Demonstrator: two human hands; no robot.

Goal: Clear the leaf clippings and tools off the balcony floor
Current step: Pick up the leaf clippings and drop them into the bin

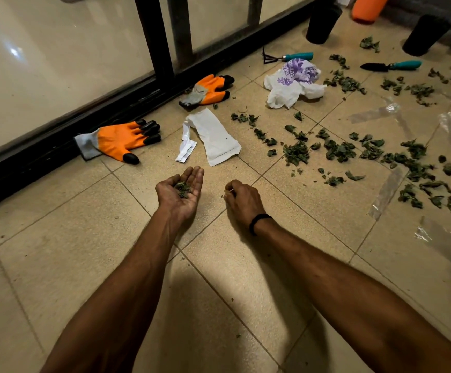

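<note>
My left hand (181, 191) is cupped palm up over the tiled floor and holds a small heap of green leaf clippings (182, 188). Just to its right, my right hand (241, 199) is turned knuckles up with its fingertips pinched on a tiny leaf scrap near the floor. Many more clippings (337, 150) lie scattered across the tiles to the right. A teal-handled hand rake (288, 57) and a teal-handled trowel (391, 66) lie at the back. Two orange gloves (118, 141) (208, 90) lie by the black railing base.
A torn white packet (215, 135) and a crumpled white-and-purple plastic bag (294, 82) lie on the floor ahead. Clear plastic strips (385, 192) lie at right. Black pots (322, 22) (426, 35) and an orange container (368, 8) stand at the back. A glass railing (57, 63) bounds the left.
</note>
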